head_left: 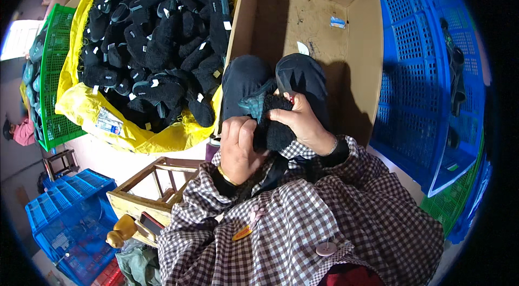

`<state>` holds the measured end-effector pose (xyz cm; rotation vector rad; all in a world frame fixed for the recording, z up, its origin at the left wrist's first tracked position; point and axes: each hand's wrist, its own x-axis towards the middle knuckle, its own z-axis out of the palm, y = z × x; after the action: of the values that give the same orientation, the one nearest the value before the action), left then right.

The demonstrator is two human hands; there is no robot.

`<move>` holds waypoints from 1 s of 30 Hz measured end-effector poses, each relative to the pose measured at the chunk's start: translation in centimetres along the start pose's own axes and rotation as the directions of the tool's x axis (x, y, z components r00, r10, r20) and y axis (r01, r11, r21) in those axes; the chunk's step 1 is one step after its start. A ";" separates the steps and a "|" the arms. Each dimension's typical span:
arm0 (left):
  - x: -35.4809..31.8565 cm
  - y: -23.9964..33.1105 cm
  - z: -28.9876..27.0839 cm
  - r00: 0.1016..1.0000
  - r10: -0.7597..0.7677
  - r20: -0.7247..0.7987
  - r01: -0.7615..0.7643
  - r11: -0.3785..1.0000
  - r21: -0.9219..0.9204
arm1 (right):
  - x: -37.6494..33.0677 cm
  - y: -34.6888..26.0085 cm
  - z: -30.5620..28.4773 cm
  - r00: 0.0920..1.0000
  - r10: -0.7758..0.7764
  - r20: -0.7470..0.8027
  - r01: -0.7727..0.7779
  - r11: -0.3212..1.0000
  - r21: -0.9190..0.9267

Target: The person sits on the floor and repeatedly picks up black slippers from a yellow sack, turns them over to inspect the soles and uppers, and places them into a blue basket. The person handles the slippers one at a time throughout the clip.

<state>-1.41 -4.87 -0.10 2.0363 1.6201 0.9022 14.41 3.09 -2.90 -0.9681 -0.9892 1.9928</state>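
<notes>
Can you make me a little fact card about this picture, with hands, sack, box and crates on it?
Left hand: curled on a black fuzzy piece
Right hand: gripping the same piece, thumb on top
Sack: yellow sack, open, full of black fuzzy things with little white tags
Box: open cardboard box, right of the sack, a blue scrap inside
Crates: green crate left of the sack; large blue crate right of the box
Clothes: checked top

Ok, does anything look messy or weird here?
A little: a blue-and-white scrap and a white scrap seem to lie in the cardboard box, like stray litter. The fuzzy black piece between the left hand and right hand is too covered to check for damage.
</notes>
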 end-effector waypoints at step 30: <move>-1.9 -1.7 3.0 0.955 -0.146 -0.260 0.084 0.968 -0.234 | -1.4 -3.7 0.2 0.940 0.323 0.106 -0.268 0.896 -0.353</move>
<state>-0.82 -5.99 -3.83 1.7055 1.6713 1.3065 15.87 3.55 0.78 -1.2142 -1.3737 2.2264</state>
